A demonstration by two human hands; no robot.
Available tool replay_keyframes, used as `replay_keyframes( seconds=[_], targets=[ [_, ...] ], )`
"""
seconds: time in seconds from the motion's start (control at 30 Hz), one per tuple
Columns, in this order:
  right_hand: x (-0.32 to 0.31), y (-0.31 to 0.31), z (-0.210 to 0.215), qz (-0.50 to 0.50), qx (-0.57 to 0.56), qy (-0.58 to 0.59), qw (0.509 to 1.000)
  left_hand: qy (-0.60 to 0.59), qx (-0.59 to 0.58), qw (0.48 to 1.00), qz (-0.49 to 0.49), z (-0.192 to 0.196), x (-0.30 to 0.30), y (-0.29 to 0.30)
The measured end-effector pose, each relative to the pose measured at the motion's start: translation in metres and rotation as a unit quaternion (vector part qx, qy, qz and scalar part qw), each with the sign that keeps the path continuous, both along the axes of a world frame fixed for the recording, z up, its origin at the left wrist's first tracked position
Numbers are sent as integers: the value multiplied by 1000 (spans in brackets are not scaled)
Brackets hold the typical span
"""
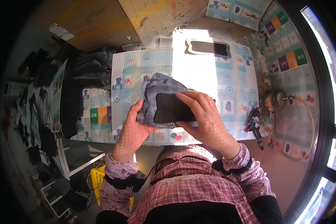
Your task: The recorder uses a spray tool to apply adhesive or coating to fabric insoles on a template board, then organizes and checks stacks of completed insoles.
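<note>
Grey pad (pixel 164 100) above patterned play-mat table (pixel 235 86), sunlit.

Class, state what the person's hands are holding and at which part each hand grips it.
A grey fabric piece with a dark patch: left hand grips its lower left edge, right hand lies over its right side.

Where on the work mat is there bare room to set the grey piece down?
The mat is bare between the dark framed template at its far edge and the hands, and right of the right hand up to the tool at the right edge. The left is crowded: dark fabric piles beside the left hand holding the grey piece.
</note>
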State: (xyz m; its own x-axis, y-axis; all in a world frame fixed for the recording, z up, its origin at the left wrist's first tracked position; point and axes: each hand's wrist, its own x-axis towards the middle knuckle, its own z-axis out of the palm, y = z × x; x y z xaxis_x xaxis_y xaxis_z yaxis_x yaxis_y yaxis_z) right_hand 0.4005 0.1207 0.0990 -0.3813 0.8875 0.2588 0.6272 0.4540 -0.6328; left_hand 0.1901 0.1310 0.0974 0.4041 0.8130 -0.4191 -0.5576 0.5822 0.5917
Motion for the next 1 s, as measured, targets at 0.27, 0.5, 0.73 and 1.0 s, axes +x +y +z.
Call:
replay_keyframes(
  seconds=[0.27, 0.5, 0.73, 1.0],
  targets=[
    [-26, -17, 5, -3, 31, 63, 998, 118, 99, 988, -12, 7, 3, -22],
    [-38, -25, 22, -17, 20, 69, 997, 148, 154, 977, -6, 19, -5, -29],
    [-53, -30, 27, -74, -9, 87, 993, 143, 240, 960, 5, 11, -5, -32],
    [-84, -21, 15, -93, 72, 78, 990, 289, 130, 939, 132, -7, -1, -41]
  ],
)
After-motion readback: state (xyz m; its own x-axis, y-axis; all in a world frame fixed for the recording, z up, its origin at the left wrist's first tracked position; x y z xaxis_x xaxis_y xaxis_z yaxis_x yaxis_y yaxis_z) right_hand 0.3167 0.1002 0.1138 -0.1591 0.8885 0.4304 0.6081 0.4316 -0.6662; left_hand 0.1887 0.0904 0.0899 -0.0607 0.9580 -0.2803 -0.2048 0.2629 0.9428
